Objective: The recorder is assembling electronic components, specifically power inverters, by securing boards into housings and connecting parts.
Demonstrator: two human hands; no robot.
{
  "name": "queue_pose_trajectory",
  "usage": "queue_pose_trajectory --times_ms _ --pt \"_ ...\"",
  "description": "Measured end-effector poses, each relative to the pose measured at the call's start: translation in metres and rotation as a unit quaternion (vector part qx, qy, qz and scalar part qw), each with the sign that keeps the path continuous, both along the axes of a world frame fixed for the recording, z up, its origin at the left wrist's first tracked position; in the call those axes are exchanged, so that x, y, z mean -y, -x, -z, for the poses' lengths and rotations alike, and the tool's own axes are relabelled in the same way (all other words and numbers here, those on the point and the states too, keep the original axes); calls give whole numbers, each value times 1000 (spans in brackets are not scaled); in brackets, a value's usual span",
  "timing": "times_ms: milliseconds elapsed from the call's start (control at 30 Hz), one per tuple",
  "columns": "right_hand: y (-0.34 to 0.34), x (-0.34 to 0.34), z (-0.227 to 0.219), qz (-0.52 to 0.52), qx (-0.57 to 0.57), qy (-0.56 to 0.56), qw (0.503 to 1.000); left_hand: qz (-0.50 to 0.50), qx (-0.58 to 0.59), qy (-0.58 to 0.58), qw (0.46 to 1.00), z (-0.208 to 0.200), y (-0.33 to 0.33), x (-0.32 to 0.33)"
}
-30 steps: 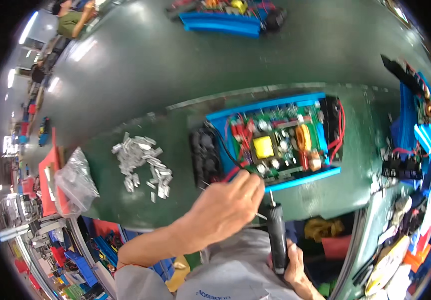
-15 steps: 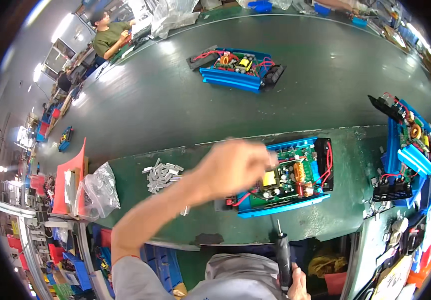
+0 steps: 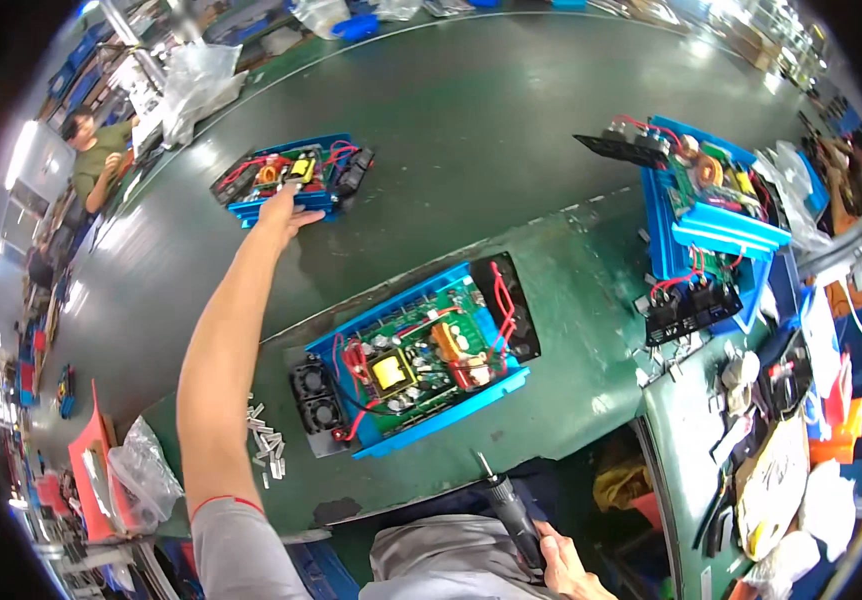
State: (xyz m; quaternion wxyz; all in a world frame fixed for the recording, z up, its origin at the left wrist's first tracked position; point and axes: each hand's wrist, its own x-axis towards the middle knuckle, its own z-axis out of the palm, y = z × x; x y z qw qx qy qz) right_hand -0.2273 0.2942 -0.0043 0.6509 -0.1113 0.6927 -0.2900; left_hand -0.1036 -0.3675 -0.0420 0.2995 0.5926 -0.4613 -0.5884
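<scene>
My left hand (image 3: 289,209) stretches far across to a blue-cased electronic unit (image 3: 251,212) on the dark surface. Its fingers hook over the near blue wall, with the thumb on the outer side. Low at the front, my right hand (image 3: 566,568) is wrapped around a black electric screwdriver (image 3: 514,520), its bit pointing up and away from me. Between the hands, another unit (image 3: 441,412) of the same kind lies open on the green bench. Its circuit board, yellow transformer and red wires show, with black fans at its left end.
Several small metal pieces (image 3: 269,446) lie left of the bench unit. More opened units (image 3: 716,232) are stacked at the right, above a blue bin. A red-orange folder (image 3: 93,480) and a clear plastic bag (image 3: 148,470) stand at the left. A person (image 3: 101,160) sits at far left.
My left hand has gone from over the bench unit to the farther unit and taken hold of its edge. My view has turned right. The screwdriver stays in my right hand, now tilted.
</scene>
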Motion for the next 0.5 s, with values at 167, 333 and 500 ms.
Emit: queue_pose_trajectory --times_ms 167,333,500 --pt "-5 -32 79 -30 -80 190 978 63 -36 -30 997 -20 41 -56" --pt "-3 -24 69 -43 -107 197 974 190 -52 -42 980 -40 116 -108" --pt "-16 -26 66 -1 -117 201 973 347 -22 -76 934 -47 190 -146"
